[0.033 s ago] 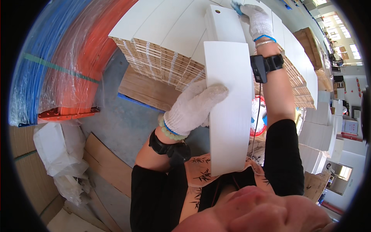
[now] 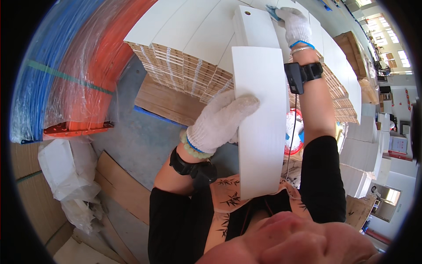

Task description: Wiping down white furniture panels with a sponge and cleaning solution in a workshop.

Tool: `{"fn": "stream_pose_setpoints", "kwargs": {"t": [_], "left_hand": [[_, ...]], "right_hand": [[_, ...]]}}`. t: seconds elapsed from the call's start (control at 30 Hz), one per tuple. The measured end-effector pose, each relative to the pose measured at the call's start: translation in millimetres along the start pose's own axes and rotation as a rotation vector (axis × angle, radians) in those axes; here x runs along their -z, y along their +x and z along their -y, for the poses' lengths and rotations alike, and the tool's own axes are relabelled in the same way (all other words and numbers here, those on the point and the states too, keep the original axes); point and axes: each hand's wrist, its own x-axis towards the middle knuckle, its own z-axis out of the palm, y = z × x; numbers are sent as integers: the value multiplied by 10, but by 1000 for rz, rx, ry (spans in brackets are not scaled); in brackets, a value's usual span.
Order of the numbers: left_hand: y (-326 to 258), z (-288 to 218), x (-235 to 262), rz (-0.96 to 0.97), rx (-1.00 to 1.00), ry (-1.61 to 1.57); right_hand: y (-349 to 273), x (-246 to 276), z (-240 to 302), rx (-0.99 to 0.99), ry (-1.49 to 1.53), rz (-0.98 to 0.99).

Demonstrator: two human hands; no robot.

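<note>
My left hand (image 2: 224,121), in a white knitted glove, grips the left edge of a long white board (image 2: 260,127), thumb on its face and fingers behind. The board stands upright in front of my chest. Beyond its top end, another narrow white board (image 2: 257,28) with a small round dark spot lies on a large stack of white boards (image 2: 189,26). My right hand (image 2: 296,24), gloved too, is beside that second board and closed around a small blue thing (image 2: 273,12), perhaps a cloth; its kind is unclear.
At the left stand blue (image 2: 57,66) and orange (image 2: 116,48) long pieces in clear plastic wrap. Crumpled white wrapping (image 2: 68,171) and a brown cardboard strip (image 2: 123,187) lie below. A red-rimmed bucket (image 2: 293,132) shows behind the upright board. More white stacks (image 2: 362,145) are at the right.
My right hand and the blue thing have shifted very slightly to the right. The left hand and its board have hardly moved.
</note>
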Motion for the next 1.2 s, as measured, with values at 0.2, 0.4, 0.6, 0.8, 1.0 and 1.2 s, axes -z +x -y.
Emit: {"fn": "stream_pose_setpoints", "kwargs": {"t": [0.2, 0.4, 0.6, 0.8, 1.0, 1.2], "left_hand": [[-16, 15, -92, 14, -23, 85], [-108, 271, -336, 52, -89, 216], [62, 654, -747, 244, -14, 302], [330, 1645, -736, 237, 73, 340], [220, 2319, -1245, 319, 393, -488], [531, 2781, -809, 388, 585, -673]], "right_hand": [[-460, 1018, -374, -146, 347, -22], [-1863, 1549, -16, -256, 715, 118], [-2805, 1899, 219, -89, 887, 39], [-3651, 1740, 320, 15, 1174, 176], [-4198, 1847, 5, -54, 1073, -35], [-4137, 1495, -464, -16, 793, 355]]}}
